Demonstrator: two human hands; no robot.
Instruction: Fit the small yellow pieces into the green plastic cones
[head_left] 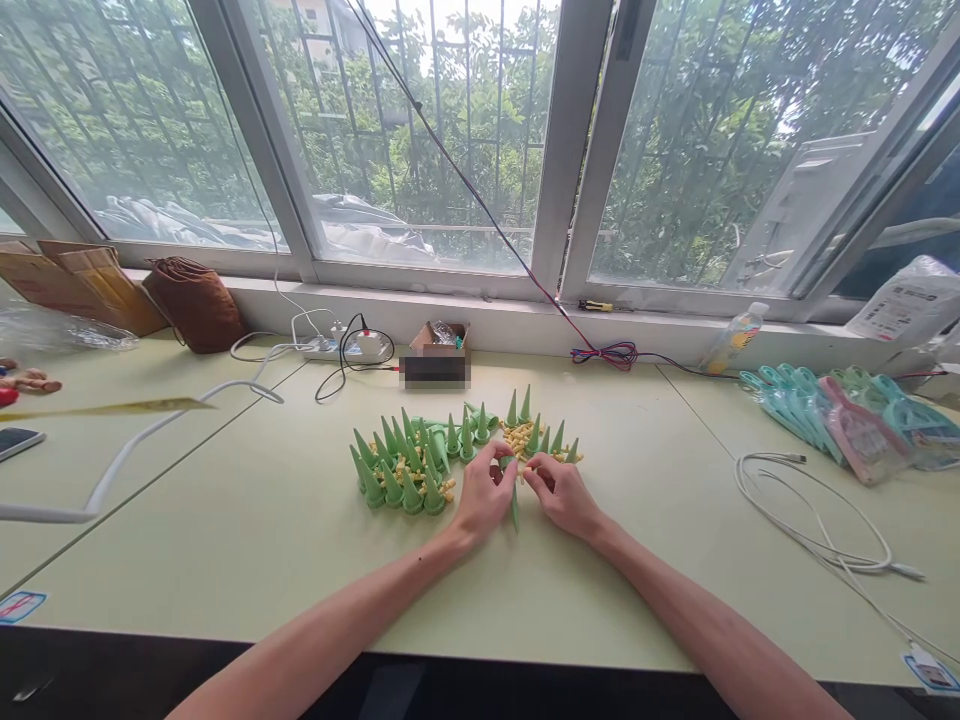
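Observation:
My left hand is closed around a green cone, its pointed end hanging down toward the table. Close beside it, my right hand pinches a small yellow piece at the cone's wide end; fingers partly hide the piece. To the left stands a cluster of upright green cones with small yellow pieces among them. Just beyond my hands lies a pile of yellow pieces, with several more green cones standing around it. A few cones at the back lie on their sides.
Behind the cones are a small cardboard box and a blurred dark block. White cables and bagged pastel items lie right. A brown pouch, power strip and white cord are left.

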